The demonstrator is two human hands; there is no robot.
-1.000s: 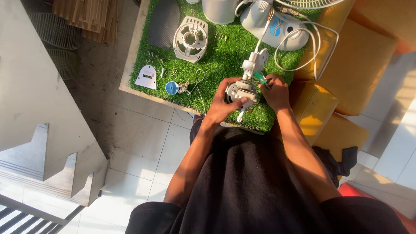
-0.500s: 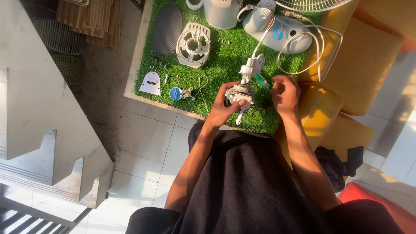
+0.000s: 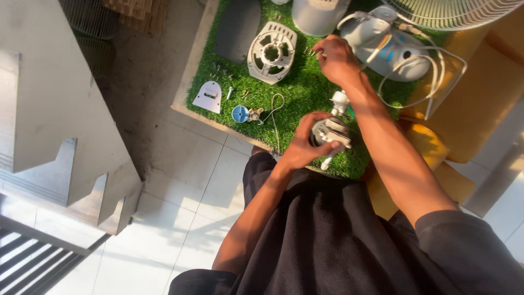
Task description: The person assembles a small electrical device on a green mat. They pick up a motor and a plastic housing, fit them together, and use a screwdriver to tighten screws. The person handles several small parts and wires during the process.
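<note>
My left hand (image 3: 305, 143) grips a small grey fan motor (image 3: 331, 130) with a white shaft, held just above the green turf mat (image 3: 295, 93). My right hand (image 3: 334, 57) has reached forward over the mat, fingers pinched together near some small screws (image 3: 310, 52) beside the white round motor cover (image 3: 272, 51). Whether it holds a screw I cannot tell. A white fan housing (image 3: 382, 46) with its white cord (image 3: 436, 76) lies just right of that hand.
A grey mesh panel (image 3: 237, 27), a white flat plate (image 3: 207, 96), a blue knob (image 3: 240, 113) and loose screws lie on the mat. A fan grille (image 3: 453, 11) sits top right over yellow cushions (image 3: 480, 98). Grey stair stringer (image 3: 49, 109) stands left on the tiled floor.
My right hand left the motor and reached forward to the screws near the white cover. The left hand keeps hold of the motor. The camera moved closer.
</note>
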